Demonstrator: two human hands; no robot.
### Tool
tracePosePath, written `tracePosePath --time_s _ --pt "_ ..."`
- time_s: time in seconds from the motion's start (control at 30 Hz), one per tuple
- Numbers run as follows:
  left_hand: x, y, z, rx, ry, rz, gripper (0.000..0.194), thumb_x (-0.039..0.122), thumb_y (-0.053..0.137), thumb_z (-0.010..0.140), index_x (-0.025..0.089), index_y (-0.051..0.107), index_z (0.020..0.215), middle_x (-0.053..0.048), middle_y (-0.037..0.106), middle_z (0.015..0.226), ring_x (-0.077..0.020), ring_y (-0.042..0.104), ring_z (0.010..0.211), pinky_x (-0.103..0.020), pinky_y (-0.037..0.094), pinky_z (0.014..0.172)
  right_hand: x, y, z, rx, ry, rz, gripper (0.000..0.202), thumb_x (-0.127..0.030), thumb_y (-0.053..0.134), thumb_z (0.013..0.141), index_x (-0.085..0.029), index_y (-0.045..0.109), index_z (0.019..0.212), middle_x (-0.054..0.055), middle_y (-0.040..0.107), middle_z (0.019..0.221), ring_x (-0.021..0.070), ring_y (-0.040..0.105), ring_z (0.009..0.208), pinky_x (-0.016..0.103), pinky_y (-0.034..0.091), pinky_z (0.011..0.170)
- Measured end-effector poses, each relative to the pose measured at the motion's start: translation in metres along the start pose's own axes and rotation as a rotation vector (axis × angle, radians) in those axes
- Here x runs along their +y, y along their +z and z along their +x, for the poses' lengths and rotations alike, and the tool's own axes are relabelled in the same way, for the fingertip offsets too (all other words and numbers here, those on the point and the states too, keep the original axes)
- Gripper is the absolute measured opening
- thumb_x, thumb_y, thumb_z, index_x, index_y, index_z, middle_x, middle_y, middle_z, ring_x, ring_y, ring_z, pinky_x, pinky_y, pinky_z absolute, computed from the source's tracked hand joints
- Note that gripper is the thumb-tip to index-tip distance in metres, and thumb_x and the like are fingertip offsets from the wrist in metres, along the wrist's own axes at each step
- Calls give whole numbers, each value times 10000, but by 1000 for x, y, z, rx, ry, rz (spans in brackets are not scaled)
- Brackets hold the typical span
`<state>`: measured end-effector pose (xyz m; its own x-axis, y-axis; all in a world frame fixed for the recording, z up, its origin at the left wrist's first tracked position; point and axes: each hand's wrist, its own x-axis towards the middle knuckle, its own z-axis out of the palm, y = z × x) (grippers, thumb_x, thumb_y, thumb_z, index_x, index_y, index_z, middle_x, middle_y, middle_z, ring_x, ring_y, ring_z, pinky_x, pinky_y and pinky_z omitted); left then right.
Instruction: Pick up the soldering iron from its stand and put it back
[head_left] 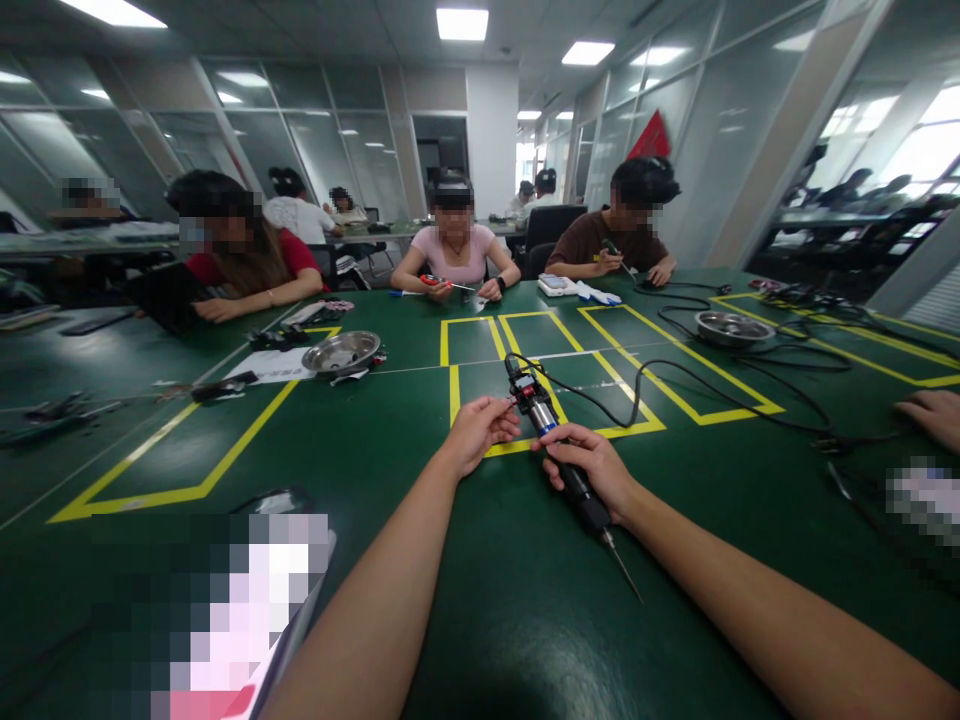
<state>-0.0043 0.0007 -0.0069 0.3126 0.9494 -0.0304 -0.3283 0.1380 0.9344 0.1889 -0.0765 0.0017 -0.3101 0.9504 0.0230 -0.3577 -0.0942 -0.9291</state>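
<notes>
Across the near and middle scene spreads a green table point(487, 640), with three people point(454, 250) seated at its far side. Yellow tape point(247, 442) outlines boxes on it. In the centre, the right hand point(592, 465) has its fingers curled closed around a black-handled tool point(540, 412), thin tip pointing near and right. A black cable point(637, 393) loops right, crossing the tape. Steel bowls point(341, 352) sit farther off, left and right. Near left, a pixelated object point(247, 610) is cut off, unreadable; at the right edge another person's hand point(934, 415) shows partly. The left hand point(484, 435) pinches beside the tool's far end; whether it holds anything, I cannot tell.
</notes>
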Motion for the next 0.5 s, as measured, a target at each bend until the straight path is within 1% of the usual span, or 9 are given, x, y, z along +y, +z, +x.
tracePosePath --time_s 0.17,0.37,0.5 --pt "0 0 0 -6 -3 -11 245 330 673 804 110 572 838 -98 671 783 -147 656 625 -229 478 548 1 -3 0 -29 -1 -6 186 -260 719 749 -174 649 899 57 675 885 104 558 528 251 418 501" --pt "0 -2 -2 -50 1 -15 251 328 686 795 108 568 822 -89 665 767 -136 647 614 -214 466 542 1 -4 0 -68 12 -44 182 -262 701 772 -163 650 916 27 641 702 115 553 505 243 393 491" --pt "1 -3 -3 -59 4 -10 257 337 692 791 111 570 819 -83 667 764 -124 632 594 -227 475 564 0 -5 -1 -66 28 -54 197 -276 705 774 -162 650 925 21 635 681 115 549 504 243 392 493"
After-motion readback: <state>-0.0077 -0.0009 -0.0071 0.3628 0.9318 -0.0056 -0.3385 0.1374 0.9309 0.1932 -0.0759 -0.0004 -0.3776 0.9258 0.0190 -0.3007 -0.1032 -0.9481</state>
